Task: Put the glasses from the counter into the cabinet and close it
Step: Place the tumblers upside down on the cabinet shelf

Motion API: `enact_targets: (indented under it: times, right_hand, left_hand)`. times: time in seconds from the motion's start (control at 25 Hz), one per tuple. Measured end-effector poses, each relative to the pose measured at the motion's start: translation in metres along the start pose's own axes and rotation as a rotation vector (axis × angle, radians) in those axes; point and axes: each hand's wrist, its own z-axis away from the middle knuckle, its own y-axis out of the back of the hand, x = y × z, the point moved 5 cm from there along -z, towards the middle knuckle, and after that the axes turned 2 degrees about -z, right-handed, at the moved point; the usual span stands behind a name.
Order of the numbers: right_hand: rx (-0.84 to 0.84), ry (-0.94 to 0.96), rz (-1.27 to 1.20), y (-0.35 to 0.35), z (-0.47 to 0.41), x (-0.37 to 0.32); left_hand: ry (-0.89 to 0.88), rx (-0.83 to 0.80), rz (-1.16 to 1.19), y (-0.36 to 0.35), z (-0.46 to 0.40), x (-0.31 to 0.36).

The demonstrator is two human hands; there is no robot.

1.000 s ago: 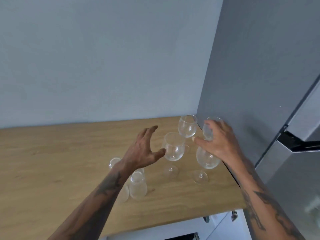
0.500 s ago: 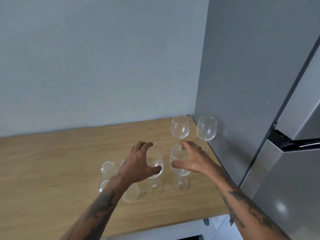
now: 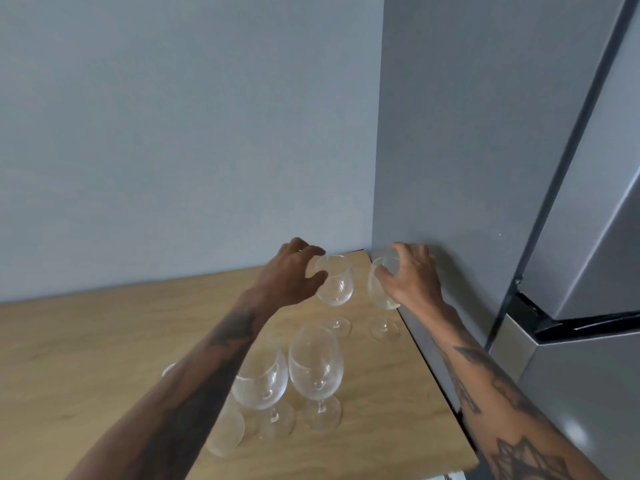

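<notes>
Six glasses were seen on the wooden counter (image 3: 86, 358). The left hand (image 3: 291, 277) was spread beside the bowl of a far glass (image 3: 334, 280), thumb at its wall, fingers not clenched around it. The right hand (image 3: 410, 275) was curled over the bowl of the far-right glass (image 3: 381, 289), just beside the grey panel (image 3: 450, 133). Two stemmed glasses (image 3: 316, 367) were stood nearer, and two more were partly hidden under the left forearm. The cabinet could not be seen.

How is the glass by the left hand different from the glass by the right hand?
The left hand is open around its back-left glass, fingers not fully closed; the right hand already wraps its back-right glass. The back-left glass shows fully; the back-right one is half hidden. Both are clear, stemmed, upright.
</notes>
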Motion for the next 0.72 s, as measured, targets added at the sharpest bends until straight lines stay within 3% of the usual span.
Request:
enact_targets:
  times: [0.08,0.16,0.36,0.56,0.72]
  right_hand:
    - [-0.147,-0.097,0.071,-0.023,-0.016,0.019]
    - [-0.254,-0.131,0.035,-0.045,-0.020,0.035]
    - [-0.196,0.003,-0.030,-0.061,-0.010,0.023]
    - [-0.467,0.109,-0.077,-0.086,0.012,-0.037]
    - [-0.548,0.135,-0.036,-0.105,0.025,-0.066]
  left_hand:
    - [0.037,-0.184,-0.126,-0.034,-0.028,0.011]
    - [0.060,-0.268,-0.180,-0.053,-0.035,0.008]
    - [0.085,-0.245,-0.122,-0.037,-0.008,-0.023]
    - [0.169,-0.285,-0.106,-0.005,0.034,-0.057]
    - [0.270,-0.324,-0.077,0.012,0.059,-0.074]
